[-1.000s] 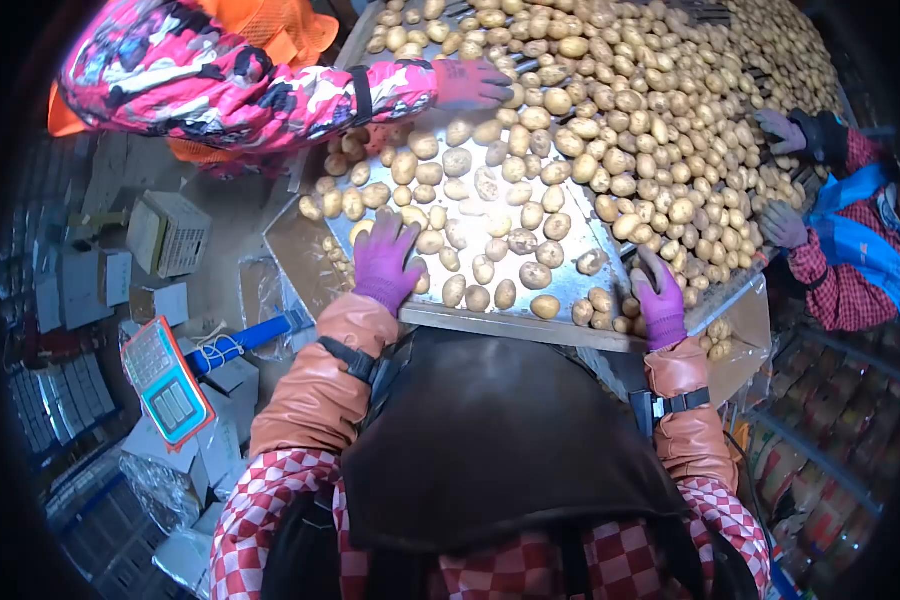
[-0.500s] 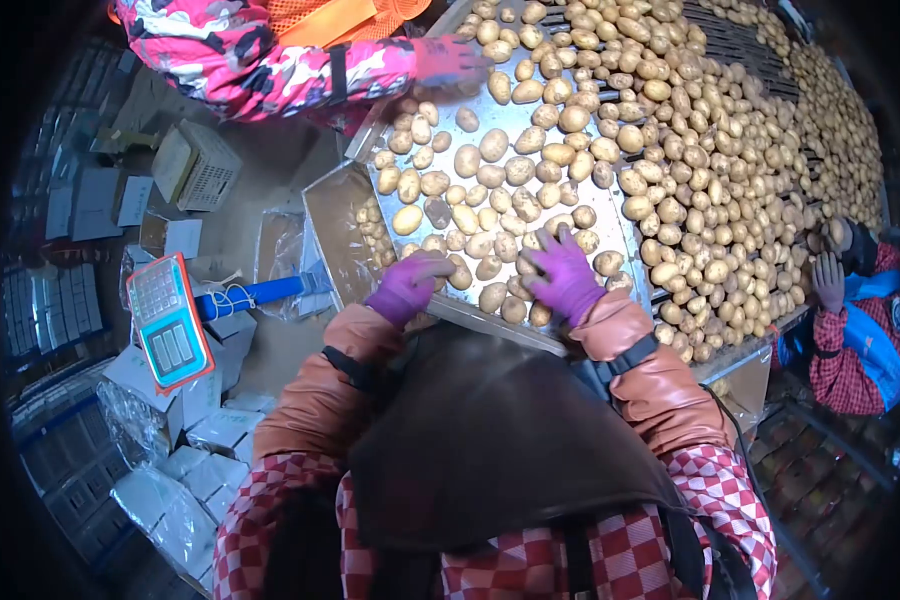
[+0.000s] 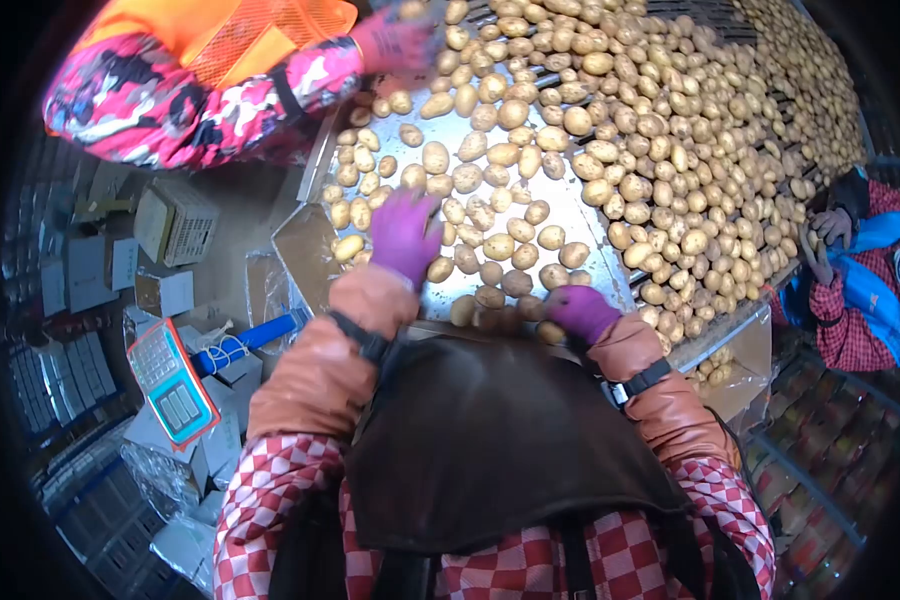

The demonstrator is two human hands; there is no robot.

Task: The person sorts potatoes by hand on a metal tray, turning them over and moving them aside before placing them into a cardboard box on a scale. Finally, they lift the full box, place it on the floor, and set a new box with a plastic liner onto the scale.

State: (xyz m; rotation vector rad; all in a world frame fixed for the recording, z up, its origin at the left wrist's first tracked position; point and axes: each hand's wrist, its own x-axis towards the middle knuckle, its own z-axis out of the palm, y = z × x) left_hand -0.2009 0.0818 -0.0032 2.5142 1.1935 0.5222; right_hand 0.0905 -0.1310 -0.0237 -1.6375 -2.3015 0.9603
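Many potatoes [image 3: 467, 178] lie loose on a metal tray [image 3: 595, 255] in front of me. My left hand [image 3: 405, 235], in a purple glove, reaches over the tray's left part among the potatoes; its fingers are blurred and I cannot make out whether they hold one. Near the front right edge, my right hand [image 3: 582, 312], also gloved in purple, is beside several potatoes at the rim, its fingertips partly hidden by shadow and blur.
A co-worker's gloved hand [image 3: 395, 42] is at the upper left of the tray. Another person's hands [image 3: 825, 240] are at the far right. A scale [image 3: 173, 385] and a crate [image 3: 185, 222] stand left; potatoes cover the conveyor [image 3: 700, 160].
My left hand has moved forward over the tray. My right hand has come back toward the front edge. The co-worker's hand has shifted left, and the view has moved slightly.
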